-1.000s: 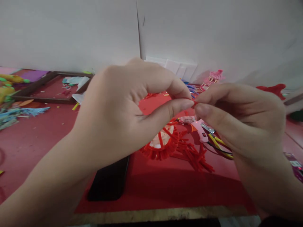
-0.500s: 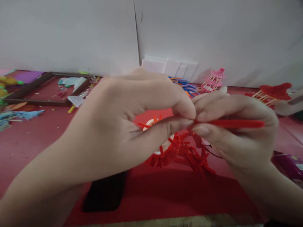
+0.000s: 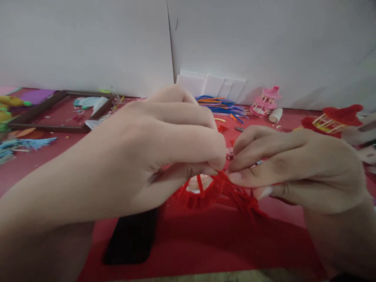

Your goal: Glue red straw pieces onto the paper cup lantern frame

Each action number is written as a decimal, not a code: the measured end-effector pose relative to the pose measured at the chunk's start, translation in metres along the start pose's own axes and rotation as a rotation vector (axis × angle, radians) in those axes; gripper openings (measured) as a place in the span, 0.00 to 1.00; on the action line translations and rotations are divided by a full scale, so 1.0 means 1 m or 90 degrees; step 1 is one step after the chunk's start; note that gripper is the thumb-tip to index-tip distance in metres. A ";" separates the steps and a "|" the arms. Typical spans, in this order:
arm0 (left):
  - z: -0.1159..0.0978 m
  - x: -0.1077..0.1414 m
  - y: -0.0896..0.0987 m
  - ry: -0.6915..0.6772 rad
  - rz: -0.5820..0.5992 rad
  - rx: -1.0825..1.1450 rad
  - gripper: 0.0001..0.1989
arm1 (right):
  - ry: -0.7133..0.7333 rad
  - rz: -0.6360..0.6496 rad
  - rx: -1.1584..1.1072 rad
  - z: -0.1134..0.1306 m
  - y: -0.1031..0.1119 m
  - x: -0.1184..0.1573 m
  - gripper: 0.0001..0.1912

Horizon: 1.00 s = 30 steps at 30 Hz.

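My left hand [image 3: 170, 145] is closed in a pinch, its thumb and forefinger tips at a short red pipe cleaner [image 3: 221, 178] above a ring-shaped piece. That piece is a pale ring [image 3: 197, 185] wrapped in red pipe cleaner [image 3: 199, 201], with stubs standing up from it; my left fingers hide its far side. Close by on the right, my right hand [image 3: 302, 168] is also closed, and a bit of red pipe cleaner shows between its thumb and forefinger. Beneath the fingertips lies a heap of cut red pipe cleaners [image 3: 245, 201].
A black phone [image 3: 131, 239] lies at the front. Behind stand blue and orange pipe cleaners [image 3: 220, 103], white cards [image 3: 216, 84], a pink tiered model [image 3: 266, 102] and a red-roofed model [image 3: 337, 117]. A brown frame [image 3: 53, 127] is at back left, blue tassels [image 3: 32, 143] nearer.
Both hands have come down toward the wrapped ring. My right hand has turned over and moved a little right; the red pipe cleaner that stuck out along its palm is now mostly hidden.
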<state>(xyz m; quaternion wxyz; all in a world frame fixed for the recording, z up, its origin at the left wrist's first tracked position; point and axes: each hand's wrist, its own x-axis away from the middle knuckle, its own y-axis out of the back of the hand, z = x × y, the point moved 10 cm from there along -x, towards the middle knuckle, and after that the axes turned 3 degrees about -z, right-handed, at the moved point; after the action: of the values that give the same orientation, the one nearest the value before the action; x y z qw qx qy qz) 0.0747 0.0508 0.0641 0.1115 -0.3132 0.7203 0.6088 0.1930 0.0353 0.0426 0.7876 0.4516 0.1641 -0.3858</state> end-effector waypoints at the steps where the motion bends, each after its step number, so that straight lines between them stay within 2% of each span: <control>1: 0.000 -0.001 -0.001 -0.007 0.010 -0.004 0.11 | -0.003 0.030 0.003 -0.001 -0.002 0.001 0.10; 2: 0.000 -0.002 -0.002 -0.014 0.018 -0.006 0.11 | -0.004 0.055 0.002 -0.002 -0.004 0.002 0.11; 4: 0.002 -0.003 -0.001 -0.011 0.017 0.000 0.12 | -0.002 0.048 -0.009 -0.004 -0.002 0.004 0.11; 6: 0.006 -0.002 0.003 -0.004 0.004 0.007 0.10 | -0.006 -0.010 -0.017 -0.007 0.006 0.005 0.09; 9: 0.007 0.001 0.005 -0.018 0.001 -0.017 0.09 | -0.009 -0.142 -0.018 -0.011 0.017 0.009 0.08; 13: 0.012 0.003 0.008 0.008 -0.031 -0.055 0.08 | 0.001 -0.248 0.030 -0.013 0.017 0.016 0.10; 17: 0.034 0.008 -0.003 0.082 -0.075 -0.043 0.05 | 0.021 -0.251 0.157 -0.016 0.006 0.026 0.11; 20: 0.055 0.020 -0.006 0.113 -0.187 0.091 0.08 | 0.096 -0.243 0.262 -0.010 -0.004 0.039 0.11; 22: 0.069 0.029 -0.011 0.142 -0.224 0.172 0.10 | 0.143 -0.236 0.306 -0.005 -0.010 0.046 0.12; 25: 0.074 0.037 -0.023 0.153 -0.168 0.246 0.17 | 0.171 -0.225 0.348 -0.004 -0.015 0.051 0.12; 30: 0.068 0.038 -0.035 0.128 -0.026 0.208 0.24 | 0.167 -0.233 0.355 -0.008 -0.016 0.048 0.09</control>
<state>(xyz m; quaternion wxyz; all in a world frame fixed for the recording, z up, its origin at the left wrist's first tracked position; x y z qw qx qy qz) 0.0506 0.1005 -0.0009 0.1006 -0.3643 0.8107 0.4471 0.2126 0.0149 -0.0007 0.5243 0.6580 0.2301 -0.4891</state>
